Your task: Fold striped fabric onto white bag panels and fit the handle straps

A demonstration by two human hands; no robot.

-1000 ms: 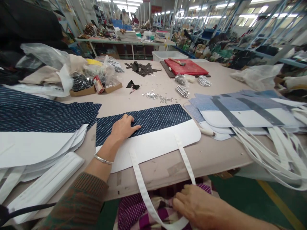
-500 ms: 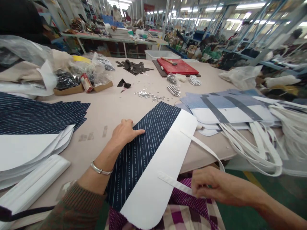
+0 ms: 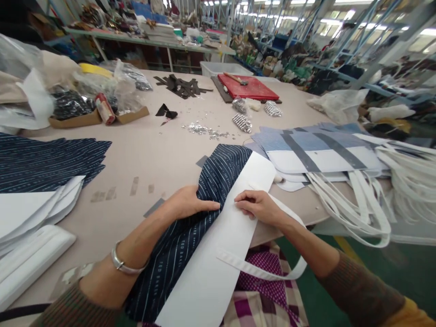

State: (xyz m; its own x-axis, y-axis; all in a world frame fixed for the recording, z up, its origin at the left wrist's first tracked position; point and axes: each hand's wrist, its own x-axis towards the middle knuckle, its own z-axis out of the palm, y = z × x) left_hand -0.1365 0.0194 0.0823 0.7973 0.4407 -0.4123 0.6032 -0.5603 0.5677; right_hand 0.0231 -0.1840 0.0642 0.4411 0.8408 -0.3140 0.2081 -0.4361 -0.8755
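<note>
A navy striped fabric panel with printed lettering (image 3: 221, 172) lies joined to a white panel (image 3: 214, 254), slanting over the table's front edge. My left hand (image 3: 187, 202) grips the navy part, its thumb on top and the fingers hidden beneath; the fabric bends up around it. Over the upper part of the white panel, my right hand (image 3: 259, 206) has its fingers curled and pinched; whatever is between them is too small to make out. A white strap (image 3: 252, 269) loops out to the right, one end lying on the white panel and the other passing behind my right hand.
Stacked navy-and-white panels (image 3: 41, 168) lie left, beside a long white bundle (image 3: 37, 259). Blue-grey panels (image 3: 316, 150) with white straps (image 3: 361, 218) lie right. Beyond are scattered small metal pieces (image 3: 204, 131), a red board (image 3: 250, 86) with a hammer (image 3: 235, 79), and plastic bags (image 3: 126, 88).
My right hand has moved up and left from the strap onto the white panel. My left hand has shifted toward the white panel, and the navy fabric, flat before, now bends upward.
</note>
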